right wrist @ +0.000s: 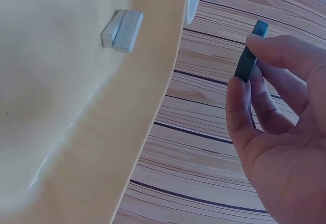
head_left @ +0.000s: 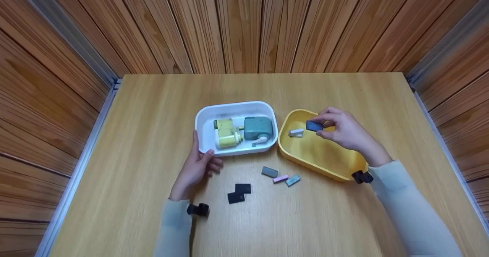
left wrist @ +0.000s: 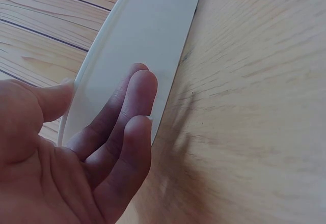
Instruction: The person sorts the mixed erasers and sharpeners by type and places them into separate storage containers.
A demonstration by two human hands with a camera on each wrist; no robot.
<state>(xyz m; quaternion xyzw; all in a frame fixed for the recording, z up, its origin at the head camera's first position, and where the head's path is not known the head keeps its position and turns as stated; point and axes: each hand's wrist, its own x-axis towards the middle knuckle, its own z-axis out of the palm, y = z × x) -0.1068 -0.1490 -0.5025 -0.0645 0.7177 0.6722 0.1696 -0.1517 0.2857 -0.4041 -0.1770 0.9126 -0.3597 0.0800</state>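
My right hand point(head_left: 345, 129) pinches a small dark blue rectangular block point(head_left: 314, 126) between thumb and fingertips, above the yellow tray point(head_left: 305, 164). The right wrist view shows this block point(right wrist: 246, 63) edge-on. Two pale blocks point(head_left: 296, 133) lie together in the tray's left end. My left hand point(head_left: 195, 169) holds the near-left corner of the white tray point(head_left: 204, 115); its thumb is at the rim while the other fingers point(left wrist: 140, 91) lie along the outer wall. Inside the white tray are a yellow-green device point(head_left: 228, 133) and a teal boxy one point(head_left: 258, 128) with a white curved part.
Before the trays lie a grey block point(head_left: 269, 172), a pink block point(head_left: 280, 178) and a light blue block point(head_left: 293, 180). Two black flat pieces point(head_left: 239, 193) sit nearer the front. Wood-plank walls point(head_left: 244, 28) enclose the table at the back and sides.
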